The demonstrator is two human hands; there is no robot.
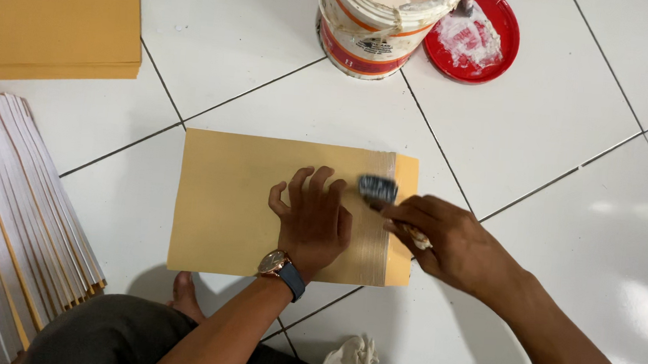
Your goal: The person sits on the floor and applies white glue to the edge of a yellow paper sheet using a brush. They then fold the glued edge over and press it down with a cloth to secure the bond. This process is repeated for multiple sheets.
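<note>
The person sits on the white tiled floor (577, 94) and has a tan paper envelope (230, 205) lying flat in front of the knees. The left hand (312, 218) rests on the middle of it, palm down, with the fingers spread open and pressing. It grips nothing; it only pins the paper. The right hand (454, 242) has its fingers closed around the handle of a small brush (378, 189), and the dark bristles touch the envelope near its right end, where a shiny wet strip (377, 225) runs from top to bottom beside the flap.

I judge that the envelope is very light and thin, so it would slide easily on the smooth tile if nothing pressed it down. It is flexible, not stiff, and it will crease if somebody takes it by one corner only. The wet strip is probably sticky and soft, so the dry left part or the long edges seem the better place to take hold. The brush looks light, and a pinch on its short handle is enough.

Beyond the envelope stands an open white bucket (366, 43) with a pale paste inside, and its red lid (498, 26) lies just beside it. A stack of tan sheets (44, 14) lies at the far left, and fanned white-edged envelopes (13, 219) lie near the left knee. A crumpled rag (349, 355) lies near the person's legs.
</note>
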